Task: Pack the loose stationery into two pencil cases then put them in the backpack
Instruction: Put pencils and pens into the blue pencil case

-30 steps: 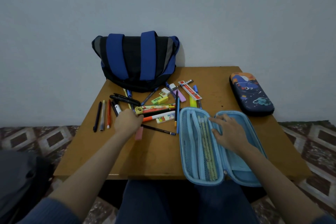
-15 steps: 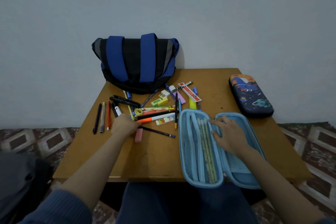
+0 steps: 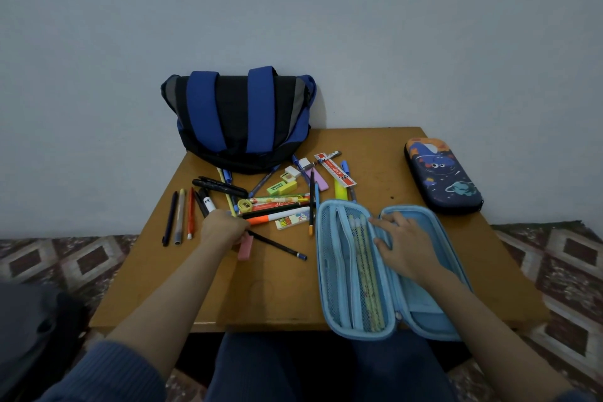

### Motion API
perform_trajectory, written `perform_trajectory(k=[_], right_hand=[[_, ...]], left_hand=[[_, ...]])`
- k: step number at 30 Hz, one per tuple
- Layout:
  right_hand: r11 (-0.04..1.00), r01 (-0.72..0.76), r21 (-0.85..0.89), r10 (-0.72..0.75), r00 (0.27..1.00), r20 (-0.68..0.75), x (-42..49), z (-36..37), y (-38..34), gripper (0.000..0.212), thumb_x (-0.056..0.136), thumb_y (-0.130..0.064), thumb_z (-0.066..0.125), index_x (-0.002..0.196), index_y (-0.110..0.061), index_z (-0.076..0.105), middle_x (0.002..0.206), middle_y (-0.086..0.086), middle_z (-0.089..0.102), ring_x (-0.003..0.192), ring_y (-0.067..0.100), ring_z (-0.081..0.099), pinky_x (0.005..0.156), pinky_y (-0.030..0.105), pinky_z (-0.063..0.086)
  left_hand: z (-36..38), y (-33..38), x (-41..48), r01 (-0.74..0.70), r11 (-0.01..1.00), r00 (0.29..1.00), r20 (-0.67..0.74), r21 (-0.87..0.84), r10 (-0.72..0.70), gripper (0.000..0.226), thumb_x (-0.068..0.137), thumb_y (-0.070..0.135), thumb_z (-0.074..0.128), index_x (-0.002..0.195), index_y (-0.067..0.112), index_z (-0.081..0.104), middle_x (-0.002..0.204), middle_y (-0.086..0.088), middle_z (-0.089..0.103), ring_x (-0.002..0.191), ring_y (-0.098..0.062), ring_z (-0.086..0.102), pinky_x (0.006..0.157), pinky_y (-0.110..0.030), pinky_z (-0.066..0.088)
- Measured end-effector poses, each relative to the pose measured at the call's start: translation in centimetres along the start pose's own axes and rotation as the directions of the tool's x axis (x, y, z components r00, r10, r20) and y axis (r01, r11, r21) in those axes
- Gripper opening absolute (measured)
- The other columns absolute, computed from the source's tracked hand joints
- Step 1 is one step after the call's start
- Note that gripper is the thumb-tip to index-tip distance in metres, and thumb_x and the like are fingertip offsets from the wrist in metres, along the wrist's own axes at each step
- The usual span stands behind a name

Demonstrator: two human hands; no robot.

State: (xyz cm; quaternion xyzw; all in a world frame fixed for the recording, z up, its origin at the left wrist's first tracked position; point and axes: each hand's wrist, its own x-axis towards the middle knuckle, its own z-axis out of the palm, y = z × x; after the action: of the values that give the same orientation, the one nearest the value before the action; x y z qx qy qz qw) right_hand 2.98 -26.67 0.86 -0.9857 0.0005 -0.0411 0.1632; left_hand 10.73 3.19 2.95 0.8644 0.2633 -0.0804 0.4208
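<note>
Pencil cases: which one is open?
The light blue case, unzipped and spread flat at the table's near edge, with pencils in its left half and the right hand resting on it. The dark space-print case at far right is closed.

two pencil cases point(image 3: 329, 271) point(image 3: 443, 176), one backpack point(image 3: 241, 117), one table point(image 3: 277, 297), two hands point(image 3: 225, 227) point(image 3: 408, 251), one pink eraser point(image 3: 245, 248)

Stationery point(image 3: 277, 202) lies before the backpack point(image 3: 241, 117), left of the open case point(image 3: 321, 287) holding, seemingly, pencils point(image 3: 365, 271); closed case point(image 3: 443, 176) rightmost.

Head-worn view, down over table point(image 3: 375, 153).
</note>
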Motion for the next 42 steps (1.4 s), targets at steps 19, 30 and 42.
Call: perform_trajectory(k=[19, 30, 42], right_hand=[[1.000, -0.004, 0.001, 0.004, 1.000, -0.006, -0.1, 0.2, 0.0, 0.044, 0.093, -0.029, 0.051, 0.137, -0.029, 0.046, 0.133, 0.001, 0.048, 0.118, 0.021, 0.045, 0.095, 0.040, 0.045], [1.000, -0.013, 0.001, 0.013, 1.000, -0.002, -0.1, 0.0, -0.2, 0.044, 0.094, -0.030, 0.049, 0.138, -0.029, 0.045, 0.135, 0.001, 0.046, 0.120, 0.021, 0.044, 0.095, 0.039, 0.043], [1.000, -0.013, -0.006, 0.013, 1.000, -0.005, -0.2, -0.1, -0.3, 0.044, 0.094, -0.029, 0.049, 0.138, -0.029, 0.044, 0.137, 0.001, 0.045, 0.121, 0.022, 0.043, 0.096, 0.036, 0.043]], left_hand=[[-0.7, 0.6, -1.0, 0.081, 0.965, 0.996, 0.066, -0.251, -0.067, 0.020, 0.086, 0.011, 0.065, 0.072, 0.006, 0.052, 0.061, -0.009, 0.055, 0.048, -0.014, 0.047, 0.045, -0.024, 0.039], [-0.8, 4.9, -8.4, -0.388, 0.857, 0.922, -0.133, -0.338, 0.364, 0.020, 0.091, 0.020, 0.058, 0.082, 0.005, 0.066, 0.059, -0.001, 0.052, 0.050, -0.010, 0.044, 0.041, -0.014, 0.035], [5.3, 4.9, -10.1, -0.280, 0.941, 0.919, 0.229, -0.193, 0.320, 0.022, 0.093, 0.012, 0.054, 0.073, 0.007, 0.063, 0.060, -0.001, 0.053, 0.048, -0.008, 0.046, 0.047, -0.017, 0.037]])
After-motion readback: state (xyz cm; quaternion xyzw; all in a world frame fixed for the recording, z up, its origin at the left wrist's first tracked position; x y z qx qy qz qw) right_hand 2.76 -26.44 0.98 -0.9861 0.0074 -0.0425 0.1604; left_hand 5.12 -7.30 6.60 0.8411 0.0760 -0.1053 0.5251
